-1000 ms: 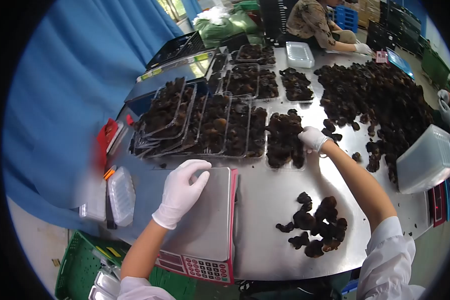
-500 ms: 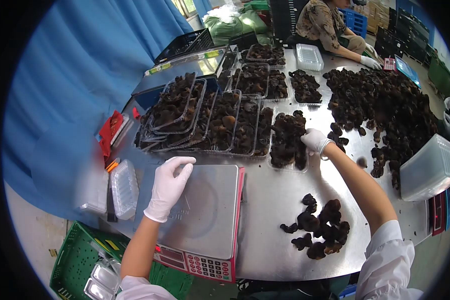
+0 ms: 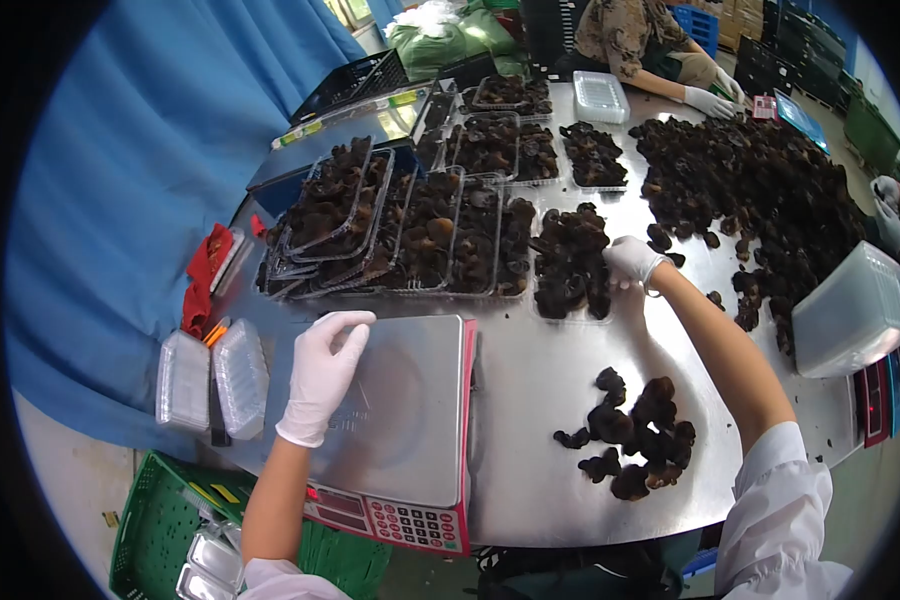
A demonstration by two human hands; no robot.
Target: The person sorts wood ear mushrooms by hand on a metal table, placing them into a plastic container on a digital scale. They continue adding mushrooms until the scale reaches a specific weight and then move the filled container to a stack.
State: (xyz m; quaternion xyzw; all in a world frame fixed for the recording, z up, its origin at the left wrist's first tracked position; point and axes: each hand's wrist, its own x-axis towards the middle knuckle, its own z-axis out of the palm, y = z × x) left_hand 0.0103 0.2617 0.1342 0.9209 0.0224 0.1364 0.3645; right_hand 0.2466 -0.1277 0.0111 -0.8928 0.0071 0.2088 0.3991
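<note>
Left hand (image 3: 320, 375) on scale (image 3: 410, 400), right hand (image 3: 633, 260) at mushroom tray (image 3: 568, 268).
L glove lies flat & slack on the scale platform, gripping nothing. R glove's fingers curl vs. the right edge of the heaped mushroom tray just past the scale; can't tell if it's clamped. Loose mushroom clump (image 3: 635, 445) on steel table (image 3: 530, 400), right of scale; filled trays (image 3: 410, 230) to the tray's left.

One scale (image 3: 400, 400) on the tabletop (image 3: 540, 380), two empty trays (image 3: 213, 378) just beside it, two gloved hands, left (image 3: 322, 375) and right (image 3: 633, 260), one small mushroom clump (image 3: 635, 440), one big heap (image 3: 760, 190). Filled trays (image 3: 420, 235) overlap, can't count them.
</note>
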